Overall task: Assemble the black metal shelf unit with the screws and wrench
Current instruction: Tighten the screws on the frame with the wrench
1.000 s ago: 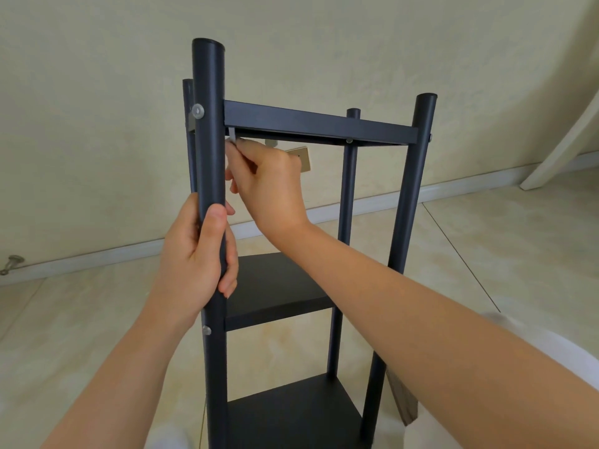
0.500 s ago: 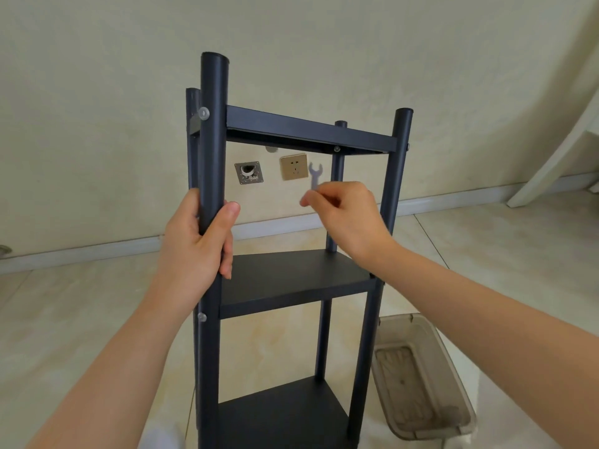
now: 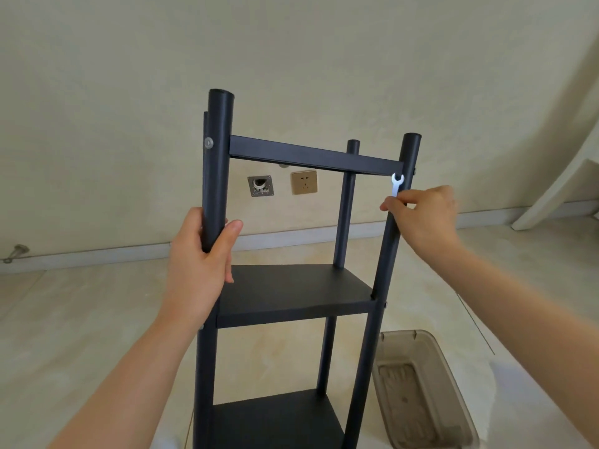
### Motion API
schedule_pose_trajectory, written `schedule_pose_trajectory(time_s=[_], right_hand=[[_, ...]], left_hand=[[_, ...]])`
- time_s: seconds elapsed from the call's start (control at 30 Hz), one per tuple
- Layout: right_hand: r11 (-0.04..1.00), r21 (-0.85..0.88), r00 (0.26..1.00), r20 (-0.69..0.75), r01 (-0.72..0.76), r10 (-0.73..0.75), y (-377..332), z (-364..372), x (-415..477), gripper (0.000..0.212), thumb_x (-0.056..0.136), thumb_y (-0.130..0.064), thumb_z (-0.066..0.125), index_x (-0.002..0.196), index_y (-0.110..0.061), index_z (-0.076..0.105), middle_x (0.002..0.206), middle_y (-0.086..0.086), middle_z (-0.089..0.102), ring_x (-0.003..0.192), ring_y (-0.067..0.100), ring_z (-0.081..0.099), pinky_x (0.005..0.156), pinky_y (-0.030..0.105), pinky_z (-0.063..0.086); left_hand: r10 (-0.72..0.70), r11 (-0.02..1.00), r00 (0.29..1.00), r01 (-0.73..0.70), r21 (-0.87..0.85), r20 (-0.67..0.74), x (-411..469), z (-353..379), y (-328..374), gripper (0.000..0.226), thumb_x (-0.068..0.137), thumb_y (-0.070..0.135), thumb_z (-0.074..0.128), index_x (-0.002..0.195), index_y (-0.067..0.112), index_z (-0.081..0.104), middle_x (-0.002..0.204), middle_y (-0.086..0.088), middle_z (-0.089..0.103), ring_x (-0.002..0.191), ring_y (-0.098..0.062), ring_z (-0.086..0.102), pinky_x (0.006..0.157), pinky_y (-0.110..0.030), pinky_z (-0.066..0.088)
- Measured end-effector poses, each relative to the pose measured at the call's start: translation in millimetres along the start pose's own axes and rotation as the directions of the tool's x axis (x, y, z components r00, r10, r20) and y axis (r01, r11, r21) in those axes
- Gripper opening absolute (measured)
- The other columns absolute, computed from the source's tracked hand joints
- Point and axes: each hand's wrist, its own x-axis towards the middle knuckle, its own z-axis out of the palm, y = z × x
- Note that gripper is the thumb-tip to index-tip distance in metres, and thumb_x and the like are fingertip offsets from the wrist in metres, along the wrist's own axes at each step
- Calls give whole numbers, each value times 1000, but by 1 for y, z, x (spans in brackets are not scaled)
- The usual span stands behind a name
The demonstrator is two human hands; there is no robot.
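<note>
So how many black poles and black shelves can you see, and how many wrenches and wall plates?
Black poles: 4
Black shelves: 3
Wrenches: 1
Wall plates: 2
Total: 10

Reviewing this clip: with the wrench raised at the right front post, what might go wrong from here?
1. The right hand pinches the small wrench only at its lower end, so it might slip and drop, possibly past the shelf to the floor.
2. Only the left hand steadies the shelf unit, by one post; turning force at the opposite corner could twist or tip the tall, narrow frame.
</note>
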Motion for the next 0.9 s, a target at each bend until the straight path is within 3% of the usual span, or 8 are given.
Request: schedule_pose_trajectory(time_s=[0.1, 0.23, 0.33, 0.5, 0.57, 0.67, 0.77, 0.9], right_hand=[[999, -6, 995, 89, -40, 41, 0, 3, -2, 14, 94, -30, 62, 84, -28, 73, 116, 5, 50, 115, 32, 47, 97, 34, 40], [931, 281, 936, 324, -233, 137, -5, 4, -6, 18, 93, -22, 64, 79, -23, 75, 112, -1, 64, 109, 21, 53, 96, 39, 44], [910, 354, 957, 263, -216, 124, -9, 10, -8, 23, 95, -19, 61, 76, -22, 74, 105, -4, 63, 108, 21, 53, 95, 39, 45], [920, 369, 961, 274, -131, 28, -24, 14, -20, 29, 96, -18, 59, 72, -27, 74, 89, -10, 66, 95, 13, 60, 86, 29, 47], [928, 362, 948, 315, -89, -32, -30, 14, -28, 28, 96, -21, 59, 74, -27, 76, 92, 5, 69, 87, 13, 59, 88, 37, 55], [944, 331, 929, 353, -12, -112, -39, 14, -39, 28, 97, -24, 59, 75, -26, 77, 98, 25, 63, 82, 34, 58, 82, 45, 56], [925, 380, 914, 373, 8, -161, -45, 13, -45, 29, 96, -20, 60, 74, -23, 78, 77, 17, 56, 71, 21, 51, 61, 20, 50], [896, 439, 892, 376, 66, -249, -56, 12, -49, 28, 96, -17, 60, 74, -21, 77, 56, -13, 54, 62, -1, 53, 62, 8, 45]], left_hand=[[-18, 1000, 999, 19, 23, -31, 3, -2, -2, 29, 98, 41, 58, 93, 14, 52, 57, -12, 51, 44, -17, 49, 47, -11, 42], [-46, 999, 999, 46, 12, -17, 6, -6, -4, 22, 100, 37, 57, 89, 19, 51, 58, -14, 51, 46, -17, 50, 52, -13, 46], [-50, 999, 999, 50, 16, 22, 12, -11, -8, 16, 102, 34, 55, 90, 25, 51, 61, -12, 52, 46, -16, 51, 55, -21, 51], [-154, 988, 987, 152, 28, 54, 32, -21, -30, 9, 102, 33, 55, 99, 25, 56, 64, 10, 56, 54, -4, 54, 58, -20, 53], [-212, 977, 977, 211, 24, 36, 40, -27, -41, 9, 103, 35, 53, 101, 27, 57, 74, 7, 59, 61, -2, 57, 65, -21, 50], [-250, 967, 968, 249, 45, 15, 46, -37, -56, 10, 104, 38, 51, 102, 30, 56, 79, 0, 58, 70, -10, 57, 74, -28, 47], [-272, 961, 962, 272, 41, 11, 50, -42, -63, 12, 104, 39, 51, 101, 29, 56, 79, 0, 59, 70, -11, 57, 77, -30, 48], [-305, 952, 950, 305, -3, -64, 57, -45, -66, 11, 104, 34, 53, 106, 24, 57, 87, -1, 64, 75, -13, 62, 80, -34, 51]])
